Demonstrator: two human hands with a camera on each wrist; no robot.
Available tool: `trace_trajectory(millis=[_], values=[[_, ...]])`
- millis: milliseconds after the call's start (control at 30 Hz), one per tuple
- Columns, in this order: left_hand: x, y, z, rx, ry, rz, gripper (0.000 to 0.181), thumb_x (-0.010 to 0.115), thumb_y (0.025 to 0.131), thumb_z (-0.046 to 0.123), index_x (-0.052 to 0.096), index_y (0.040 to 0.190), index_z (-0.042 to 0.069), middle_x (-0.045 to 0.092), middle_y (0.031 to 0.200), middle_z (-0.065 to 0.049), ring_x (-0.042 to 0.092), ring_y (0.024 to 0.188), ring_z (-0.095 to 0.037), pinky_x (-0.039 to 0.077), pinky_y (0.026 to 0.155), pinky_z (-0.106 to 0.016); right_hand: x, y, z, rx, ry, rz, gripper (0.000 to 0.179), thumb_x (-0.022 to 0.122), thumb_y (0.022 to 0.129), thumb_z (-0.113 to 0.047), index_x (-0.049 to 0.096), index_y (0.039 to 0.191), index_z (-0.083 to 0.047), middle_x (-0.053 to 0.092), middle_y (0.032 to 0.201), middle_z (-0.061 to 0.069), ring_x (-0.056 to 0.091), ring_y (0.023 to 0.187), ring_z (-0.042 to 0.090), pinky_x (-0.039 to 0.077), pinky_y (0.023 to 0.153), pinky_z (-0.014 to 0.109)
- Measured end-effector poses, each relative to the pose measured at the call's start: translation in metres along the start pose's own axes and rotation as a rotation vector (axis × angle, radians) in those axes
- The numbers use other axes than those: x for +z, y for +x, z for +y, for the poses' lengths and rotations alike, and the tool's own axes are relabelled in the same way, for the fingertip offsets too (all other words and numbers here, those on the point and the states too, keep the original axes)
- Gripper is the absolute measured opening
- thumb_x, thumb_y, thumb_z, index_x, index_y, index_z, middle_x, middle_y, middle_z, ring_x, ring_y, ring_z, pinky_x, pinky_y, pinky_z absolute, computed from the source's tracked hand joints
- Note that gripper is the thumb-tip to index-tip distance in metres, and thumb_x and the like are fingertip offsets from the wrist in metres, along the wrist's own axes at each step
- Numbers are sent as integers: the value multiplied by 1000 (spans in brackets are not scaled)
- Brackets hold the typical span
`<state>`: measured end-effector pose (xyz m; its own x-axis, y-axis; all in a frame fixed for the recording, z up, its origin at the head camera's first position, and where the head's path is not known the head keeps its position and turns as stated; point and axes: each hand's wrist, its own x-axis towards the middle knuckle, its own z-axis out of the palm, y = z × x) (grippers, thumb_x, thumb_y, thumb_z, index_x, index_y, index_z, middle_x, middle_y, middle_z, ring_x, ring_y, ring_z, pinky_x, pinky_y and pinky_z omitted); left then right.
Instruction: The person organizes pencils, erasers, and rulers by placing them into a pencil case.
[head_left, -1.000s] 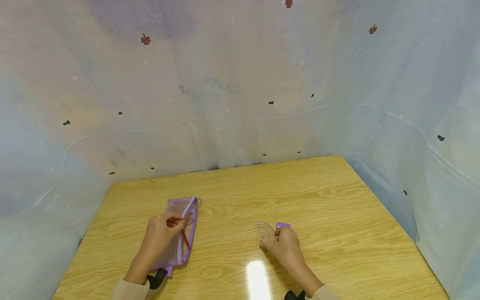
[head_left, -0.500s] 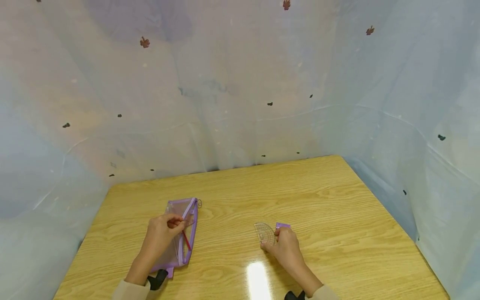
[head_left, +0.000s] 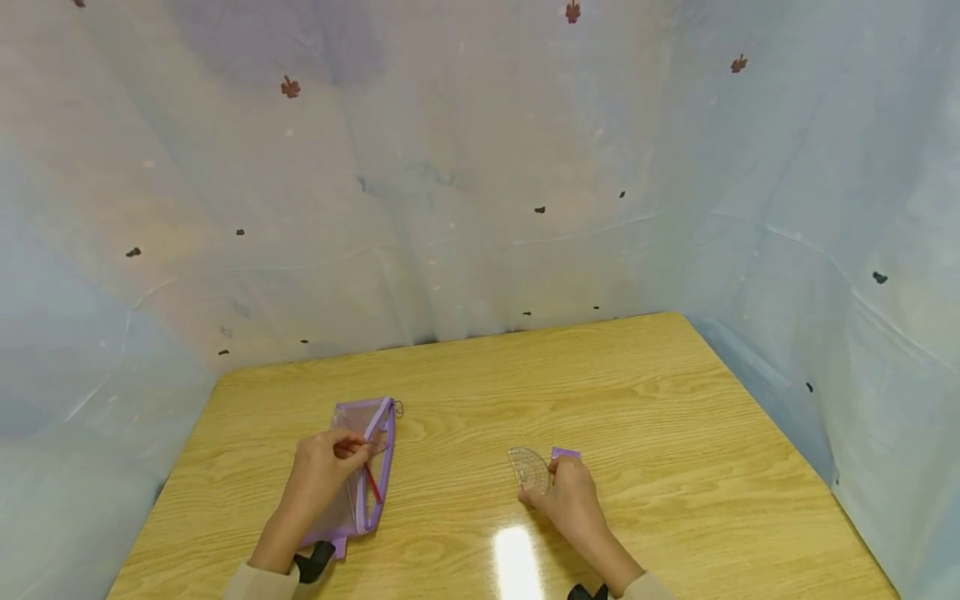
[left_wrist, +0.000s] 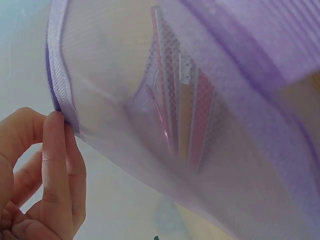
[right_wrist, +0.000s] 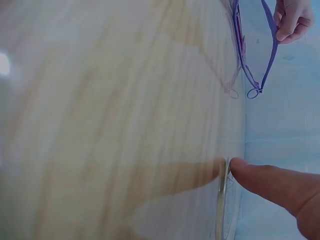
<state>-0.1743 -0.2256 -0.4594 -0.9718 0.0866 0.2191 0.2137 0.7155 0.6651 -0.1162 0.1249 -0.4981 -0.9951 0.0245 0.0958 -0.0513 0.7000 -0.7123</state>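
Observation:
At the left of the table lies a purple see-through mesh pencil case (head_left: 351, 418), its zipped mouth spread. My left hand (head_left: 317, 471) pinches the edge of that mouth between thumb and fingers. Inside the case, a pencil (left_wrist: 185, 115) and several slim pink and red items show through the mesh in the left wrist view. Further right, my right hand (head_left: 572, 500) holds a clear protractor (head_left: 529, 468) between thumb and forefinger, at the tabletop. In the right wrist view the thumb (right_wrist: 265, 180) touches the protractor's edge. A small purple item (head_left: 566, 452), mostly hidden, shows behind the right fingers.
The wooden table (head_left: 465, 392) has its far edge against a pale hanging sheet (head_left: 450, 167), which also runs along the right side. A metal ring (head_left: 399, 408) hangs from the case's far corner. Bright glare (head_left: 516, 558) falls near the front.

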Motion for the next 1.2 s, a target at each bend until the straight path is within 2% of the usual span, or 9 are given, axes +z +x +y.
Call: trace_trajectory(millis=[133, 300, 500, 633, 733, 900, 1067, 1200], values=[[0, 0, 0, 4, -3, 6, 5, 77, 85, 3, 75, 89, 0, 69, 78, -2, 65, 71, -15, 54, 61, -21, 0, 0, 0, -6, -4, 0, 63, 93, 65, -13, 60, 104, 24, 63, 100, 35, 57, 66, 17, 55, 61, 23], [1, 0, 0, 23, 5, 18, 5, 77, 84, 2, 75, 87, 0, 69, 76, -2, 65, 69, -14, 54, 60, -21, 1, 0, 2, 13, 8, -3, 61, 94, 64, -10, 59, 103, 23, 62, 98, 31, 65, 81, 31, 59, 65, 30], [0, 0, 0, 12, 3, 13, 4, 77, 85, 3, 75, 88, 0, 69, 77, -2, 65, 70, -14, 54, 60, -21, -1, -1, 1, 35, 37, -21, 61, 93, 64, -6, 57, 105, 22, 61, 97, 28, 62, 79, 27, 58, 64, 29], [-1, 0, 2, -6, 2, 3, 5, 77, 86, 4, 75, 89, 1, 69, 78, -2, 65, 71, -14, 54, 60, -21, -1, 0, 1, 38, 27, -18, 61, 93, 64, -6, 57, 104, 20, 61, 97, 27, 63, 82, 30, 59, 67, 33], [-1, 0, 2, -7, 2, 5, 5, 77, 86, 4, 75, 89, 1, 69, 78, -2, 65, 71, -14, 54, 60, -21, -1, -1, 2, 30, 19, -14, 61, 94, 63, -6, 56, 103, 19, 61, 97, 26, 63, 84, 32, 59, 70, 36], [-2, -1, 1, -9, 0, 11, 5, 77, 85, 3, 75, 89, 0, 69, 78, -2, 65, 71, -14, 53, 60, -22, 0, -3, 2, -4, 21, -21, 60, 93, 63, -5, 55, 104, 17, 61, 96, 23, 59, 81, 27, 58, 73, 38], [-1, 0, 0, 7, -4, 23, 6, 77, 84, 2, 75, 89, -1, 69, 77, -2, 65, 69, -14, 54, 59, -21, -1, -3, 1, -16, 52, -25, 60, 92, 62, -1, 54, 105, 17, 60, 92, 18, 61, 82, 28, 58, 72, 36], [1, 1, -2, 23, -3, 33, 6, 78, 83, 1, 75, 88, -1, 69, 76, -2, 65, 68, -13, 54, 59, -21, -2, -2, 1, -12, 80, -32, 59, 90, 62, 4, 53, 106, 17, 55, 87, 12, 57, 76, 20, 56, 68, 29]])
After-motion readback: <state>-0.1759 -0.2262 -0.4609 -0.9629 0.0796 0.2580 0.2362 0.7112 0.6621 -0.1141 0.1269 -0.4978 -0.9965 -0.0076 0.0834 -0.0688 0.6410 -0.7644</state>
